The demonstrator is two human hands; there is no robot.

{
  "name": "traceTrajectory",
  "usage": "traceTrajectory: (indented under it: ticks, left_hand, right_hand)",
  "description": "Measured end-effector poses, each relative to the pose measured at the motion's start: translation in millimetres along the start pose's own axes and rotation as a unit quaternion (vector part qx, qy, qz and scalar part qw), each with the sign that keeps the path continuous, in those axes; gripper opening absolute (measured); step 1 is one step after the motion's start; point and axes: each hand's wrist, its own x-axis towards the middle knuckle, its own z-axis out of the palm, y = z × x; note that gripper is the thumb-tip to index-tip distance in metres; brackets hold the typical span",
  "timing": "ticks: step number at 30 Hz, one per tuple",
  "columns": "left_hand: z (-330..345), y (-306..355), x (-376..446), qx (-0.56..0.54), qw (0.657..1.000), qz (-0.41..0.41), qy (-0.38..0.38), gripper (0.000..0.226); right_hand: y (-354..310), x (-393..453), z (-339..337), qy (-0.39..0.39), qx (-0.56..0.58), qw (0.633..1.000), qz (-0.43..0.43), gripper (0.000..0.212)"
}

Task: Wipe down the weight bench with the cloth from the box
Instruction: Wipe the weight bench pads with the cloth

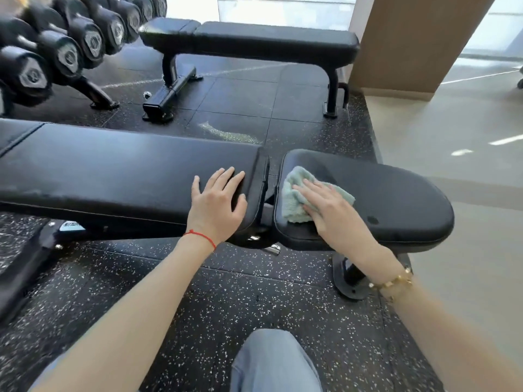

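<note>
Right hand (329, 206) presses cloth (294, 199) onto bench (396, 193).

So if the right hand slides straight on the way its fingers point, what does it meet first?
The right hand points up-left across the cloth. It would probably first reach the seat pad's rounded edge, then the gap before the long back pad.

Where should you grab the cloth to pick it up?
Probably the bunched edge of the cloth nearest the gap between the pads, pinching from above. It lies flat on the seat pad under the right hand, and only the folds rise enough to pinch.
</note>
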Motion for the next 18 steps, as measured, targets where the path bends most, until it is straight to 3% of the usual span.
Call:
traceTrajectory:
  ticks: [5, 10, 15, 18]
  left_hand:
    - [1, 4, 2, 0.016, 1.000, -0.008, -0.005, 0.060]
    - [1, 3, 5, 0.022, 1.000, -0.003, -0.017, 0.060]
    - [3, -3, 4, 0.008, 1.000, 0.008, -0.006, 0.061]
    - [7, -4, 3, 0.002, 1.000, 0.004, 0.002, 0.060]
  right_hand:
    - [61, 33, -18, 0.015, -0.025, 0.997, 0.065, 0.042]
    - [36, 89, 19, 0.017, -0.029, 0.998, 0.047, 0.041]
    - [5, 6, 7, 0.012, 0.019, 0.999, -0.044, 0.036]
    - [29, -19, -11, 0.012, 0.028, 0.999, -0.016, 0.041]
